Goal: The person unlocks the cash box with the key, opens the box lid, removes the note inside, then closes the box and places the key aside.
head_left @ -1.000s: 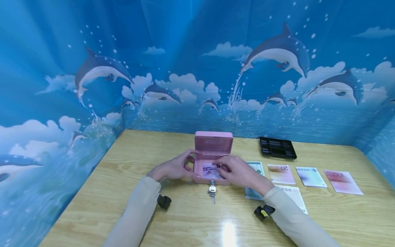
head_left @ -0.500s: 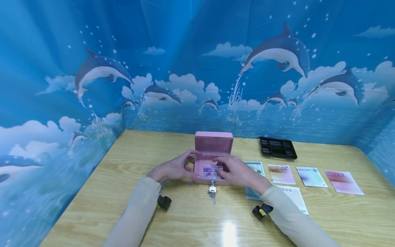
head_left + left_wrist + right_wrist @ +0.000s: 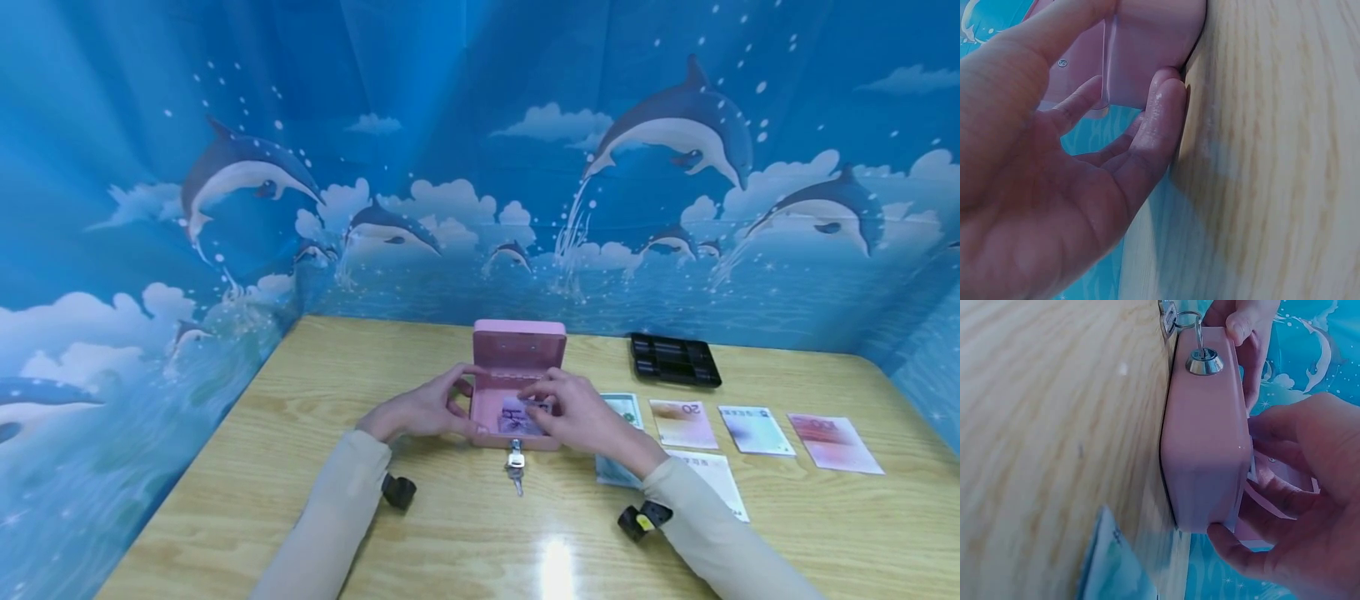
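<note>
A pink cash box stands on the table with its lid raised. Keys hang from the lock on its front. My left hand holds the box's left side, thumb by the front corner and fingers toward the back; in the left wrist view fingertips touch its wall. My right hand reaches in over the right side, thumb and fingers pinching a purple banknote inside. In the right wrist view one finger touches the box's outer wall, and the note is hidden.
A black compartment tray lies at the back right. To the right of the box are a green banknote, a 20 note, a bluish note, a red note and a whitish note. A dolphin-print curtain hangs behind.
The purple banknote has shifted slightly to the right inside the box, and my right fingers have changed position a little on it. My left hand has stayed on the box.
</note>
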Tool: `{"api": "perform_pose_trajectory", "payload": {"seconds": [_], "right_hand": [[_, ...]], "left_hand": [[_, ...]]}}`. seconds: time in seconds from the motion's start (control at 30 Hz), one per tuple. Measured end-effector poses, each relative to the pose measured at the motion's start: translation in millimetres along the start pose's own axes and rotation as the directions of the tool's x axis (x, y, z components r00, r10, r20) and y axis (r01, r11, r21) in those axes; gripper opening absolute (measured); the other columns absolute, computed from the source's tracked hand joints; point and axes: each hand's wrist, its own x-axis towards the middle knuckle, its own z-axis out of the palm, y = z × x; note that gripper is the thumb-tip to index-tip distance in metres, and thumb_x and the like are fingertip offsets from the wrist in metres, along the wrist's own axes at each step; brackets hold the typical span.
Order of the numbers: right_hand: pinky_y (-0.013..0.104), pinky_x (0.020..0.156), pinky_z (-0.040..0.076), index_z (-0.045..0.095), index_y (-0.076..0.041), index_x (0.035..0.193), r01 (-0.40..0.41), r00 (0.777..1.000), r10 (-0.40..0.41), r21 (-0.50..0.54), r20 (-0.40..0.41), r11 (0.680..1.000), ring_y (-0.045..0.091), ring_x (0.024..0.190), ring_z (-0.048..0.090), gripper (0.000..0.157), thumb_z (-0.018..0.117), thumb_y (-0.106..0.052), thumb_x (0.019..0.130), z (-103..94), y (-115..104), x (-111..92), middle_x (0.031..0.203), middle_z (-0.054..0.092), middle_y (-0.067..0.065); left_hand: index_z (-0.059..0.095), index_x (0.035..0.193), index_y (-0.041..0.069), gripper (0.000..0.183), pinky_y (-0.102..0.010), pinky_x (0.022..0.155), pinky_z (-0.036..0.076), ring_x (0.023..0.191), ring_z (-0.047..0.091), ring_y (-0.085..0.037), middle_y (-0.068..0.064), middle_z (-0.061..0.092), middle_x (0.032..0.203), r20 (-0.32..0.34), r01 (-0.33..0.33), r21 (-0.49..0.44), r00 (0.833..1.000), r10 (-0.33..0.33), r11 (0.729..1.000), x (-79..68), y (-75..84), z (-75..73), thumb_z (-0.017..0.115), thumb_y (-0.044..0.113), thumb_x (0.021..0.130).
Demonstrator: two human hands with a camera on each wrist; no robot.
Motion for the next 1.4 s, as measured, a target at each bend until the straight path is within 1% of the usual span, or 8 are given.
{"api": "perform_pose_trajectory", "payload": {"seconds": [0.2,0.43,0.53,0.7,0.9,1.13,1.27,1.4], "right_hand": [[0.02,0.063,0.05,0.075,-0.015,0.117,0.055,0.998,-0.055,-0.012,-0.025,0.998,0.003,0.073,0.053,0.023,0.07,-0.015,0.095,-0.9,-1,-4,0.109,0.063,0.002],[0.019,0.062,0.053,0.073,-0.013,0.121,0.107,0.994,-0.107,0.019,-0.008,0.994,0.002,0.073,0.059,0.034,0.065,0.0,0.091,-4.5,1,-5,0.114,0.075,0.007],[0.02,0.064,0.055,0.073,-0.012,0.122,0.079,0.997,-0.08,0.052,0.007,0.996,0.003,0.076,0.063,0.033,0.064,0.0,0.092,-5.3,2,-6,0.11,0.076,0.007],[0.021,0.064,0.057,0.074,-0.012,0.119,-0.003,1.0,0.003,0.092,0.004,0.996,0.005,0.078,0.065,0.027,0.066,-0.003,0.094,-6.0,0,-7,0.106,0.076,0.005],[0.023,0.062,0.057,0.076,-0.013,0.117,-0.006,0.997,0.016,0.142,-0.072,0.99,0.007,0.074,0.065,0.027,0.065,-0.002,0.095,-7.6,0,-9,0.108,0.077,0.006],[0.024,0.064,0.057,0.078,-0.019,0.115,-0.019,0.986,0.041,0.133,-0.161,0.991,0.007,0.074,0.065,0.024,0.066,-0.008,0.097,-13.5,-2,-11,0.107,0.077,0.0],[0.024,0.065,0.058,0.078,-0.017,0.115,0.004,0.981,0.022,0.138,-0.191,0.99,0.006,0.073,0.064,0.024,0.067,-0.006,0.096,-18.1,-3,-14,0.108,0.077,0.001],[0.024,0.059,0.055,0.078,-0.016,0.115,0.002,0.98,0.031,0.164,-0.199,0.986,0.006,0.064,0.058,0.024,0.068,-0.004,0.096,-22.8,-3,-17,0.105,0.077,0.002]], "left_hand": [[0.035,0.154,0.033,0.089,-0.036,0.089,0.057,0.107,0.064,-0.02,-0.011,0.051,0.139,0.002,-0.007,-0.001,1.0,0.007,1.0,0.2,-0.3,-0.4,0.086,0.023,0.082],[0.035,0.154,0.034,0.09,-0.04,0.096,0.055,0.106,0.065,-0.02,-0.01,0.052,0.137,-0.01,-0.002,0.013,1.0,0.002,1.0,0.5,1.1,-0.5,0.087,0.022,0.081],[0.035,0.154,0.033,0.091,-0.041,0.096,0.055,0.106,0.065,-0.02,-0.01,0.052,0.137,-0.01,-0.003,0.013,1.0,0.003,1.0,0.5,1.8,-0.3,0.087,0.022,0.081],[0.035,0.154,0.033,0.09,-0.041,0.096,0.055,0.106,0.065,-0.019,-0.009,0.052,0.138,-0.014,0.003,0.016,1.0,-0.003,1.0,0.1,3.7,0.0,0.087,0.022,0.081],[0.037,0.153,0.035,0.09,-0.039,0.093,0.056,0.107,0.064,-0.02,-0.008,0.052,0.138,-0.021,0.025,0.013,0.999,-0.025,1.0,-0.4,4.3,1.0,0.088,0.024,0.079],[0.037,0.152,0.036,0.089,-0.037,0.089,0.056,0.108,0.063,-0.02,-0.008,0.052,0.14,-0.025,0.029,0.02,0.999,-0.029,0.999,0.7,3.1,0.5,0.088,0.027,0.079],[0.037,0.152,0.035,0.09,-0.038,0.091,0.056,0.109,0.063,-0.02,-0.008,0.052,0.139,-0.028,0.031,0.014,0.999,-0.031,0.999,0.7,3.0,1.2,0.088,0.026,0.079],[0.036,0.153,0.035,0.091,-0.038,0.092,0.056,0.109,0.063,-0.02,-0.008,0.052,0.139,-0.028,0.031,0.011,0.999,-0.03,0.999,-0.2,3.1,1.9,0.088,0.027,0.08]]}}
